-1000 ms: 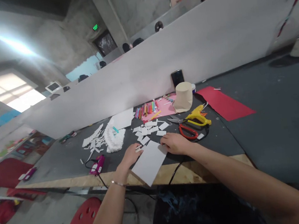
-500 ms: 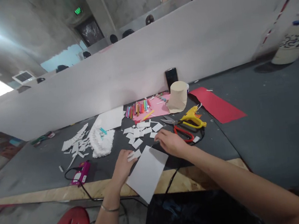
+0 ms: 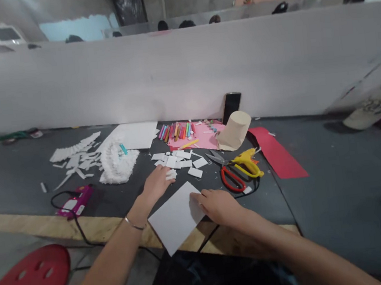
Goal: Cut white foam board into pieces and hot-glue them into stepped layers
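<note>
A white sheet [image 3: 176, 219] lies at an angle over the table's front edge. My right hand [image 3: 217, 206] is at its right corner, fingers bent and closed there. My left hand [image 3: 156, 184] is beyond the sheet's far left side, its fingers closed on a small white rectangular piece [image 3: 171, 175]. Several similar white pieces [image 3: 186, 163] are scattered just past both hands. Right of them are scissors with red handles [image 3: 232, 180] and a yellow glue gun [image 3: 247, 161].
Behind are coloured sticks [image 3: 177, 131] on pink paper [image 3: 207, 140], a beige hat-shaped form [image 3: 235, 131] and a phone [image 3: 232, 106]. Left are a fluffy white piece [image 3: 119, 163], white strips [image 3: 75, 147] and a purple corded device [image 3: 81, 201]. Red paper [image 3: 280, 155] lies right.
My right hand has come back from beside the loose pieces to the sheet's right corner. My left hand, with its small white piece, has moved farther from the sheet. The camera view has levelled.
</note>
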Action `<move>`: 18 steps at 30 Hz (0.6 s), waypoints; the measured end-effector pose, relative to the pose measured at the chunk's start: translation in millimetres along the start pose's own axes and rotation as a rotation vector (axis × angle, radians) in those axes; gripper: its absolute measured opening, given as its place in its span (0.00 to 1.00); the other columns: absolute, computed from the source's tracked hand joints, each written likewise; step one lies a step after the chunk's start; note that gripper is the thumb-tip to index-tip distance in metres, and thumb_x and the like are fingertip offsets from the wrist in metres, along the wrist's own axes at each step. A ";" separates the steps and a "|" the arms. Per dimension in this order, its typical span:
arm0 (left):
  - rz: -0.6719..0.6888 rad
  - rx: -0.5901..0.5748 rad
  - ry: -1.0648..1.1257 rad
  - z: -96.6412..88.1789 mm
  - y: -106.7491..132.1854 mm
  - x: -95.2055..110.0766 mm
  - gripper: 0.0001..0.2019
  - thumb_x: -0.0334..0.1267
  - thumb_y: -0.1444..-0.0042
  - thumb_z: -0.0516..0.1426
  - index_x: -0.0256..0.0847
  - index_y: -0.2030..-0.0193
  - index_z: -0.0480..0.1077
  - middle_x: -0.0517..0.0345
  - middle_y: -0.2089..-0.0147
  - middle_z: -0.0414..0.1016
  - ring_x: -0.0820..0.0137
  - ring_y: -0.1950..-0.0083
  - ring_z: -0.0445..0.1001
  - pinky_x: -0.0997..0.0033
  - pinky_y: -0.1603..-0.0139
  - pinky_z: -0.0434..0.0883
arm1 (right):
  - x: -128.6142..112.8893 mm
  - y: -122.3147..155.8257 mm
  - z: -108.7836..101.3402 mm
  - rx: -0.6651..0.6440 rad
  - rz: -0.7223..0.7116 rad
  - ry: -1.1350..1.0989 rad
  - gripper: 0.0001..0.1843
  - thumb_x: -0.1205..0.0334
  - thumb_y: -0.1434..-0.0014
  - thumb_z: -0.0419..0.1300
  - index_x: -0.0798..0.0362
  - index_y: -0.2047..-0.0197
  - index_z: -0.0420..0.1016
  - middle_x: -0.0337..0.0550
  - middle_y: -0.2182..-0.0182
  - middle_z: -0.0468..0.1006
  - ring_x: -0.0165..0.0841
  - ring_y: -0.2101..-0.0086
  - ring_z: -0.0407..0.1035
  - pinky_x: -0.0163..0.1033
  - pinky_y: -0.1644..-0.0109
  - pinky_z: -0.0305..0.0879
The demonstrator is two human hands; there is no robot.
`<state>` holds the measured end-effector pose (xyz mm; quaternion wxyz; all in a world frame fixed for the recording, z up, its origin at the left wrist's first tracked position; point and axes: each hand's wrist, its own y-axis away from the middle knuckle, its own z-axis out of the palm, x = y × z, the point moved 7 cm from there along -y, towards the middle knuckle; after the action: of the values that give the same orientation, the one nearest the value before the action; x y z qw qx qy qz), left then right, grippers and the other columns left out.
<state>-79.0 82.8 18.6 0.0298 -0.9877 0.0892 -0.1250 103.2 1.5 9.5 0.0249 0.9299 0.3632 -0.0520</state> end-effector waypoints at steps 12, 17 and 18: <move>0.004 0.087 0.019 9.5 -10.1 -14.8 0.21 0.47 0.40 0.57 0.47 0.41 0.68 0.52 0.42 0.73 0.59 0.43 0.70 0.62 0.50 0.71 | 128.8 -91.5 -32.5 -0.006 0.475 -0.026 0.17 0.55 0.33 0.49 0.51 0.48 0.71 0.50 0.54 0.80 0.38 0.55 0.74 0.36 0.57 0.64; 0.120 0.261 -0.045 0.2 -5.7 -7.0 0.27 0.60 0.44 0.56 0.49 0.43 0.72 0.51 0.35 0.66 0.52 0.35 0.62 0.47 0.36 0.59 | 131.4 -130.2 -19.9 -0.085 0.490 -0.024 0.14 0.55 0.37 0.54 0.53 0.55 0.74 0.51 0.56 0.80 0.40 0.54 0.74 0.37 0.58 0.64; 0.129 0.293 -0.030 -1.7 -4.7 -5.7 0.26 0.60 0.43 0.54 0.49 0.42 0.71 0.52 0.34 0.65 0.52 0.34 0.61 0.46 0.34 0.56 | 132.2 -133.4 -18.5 -0.092 0.499 -0.022 0.14 0.56 0.37 0.53 0.53 0.55 0.74 0.52 0.56 0.80 0.41 0.54 0.74 0.37 0.58 0.64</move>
<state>-84.1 88.4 19.2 0.1828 -0.9667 0.1331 -0.1196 110.8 190.1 11.6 0.0831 0.9881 0.1243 -0.0376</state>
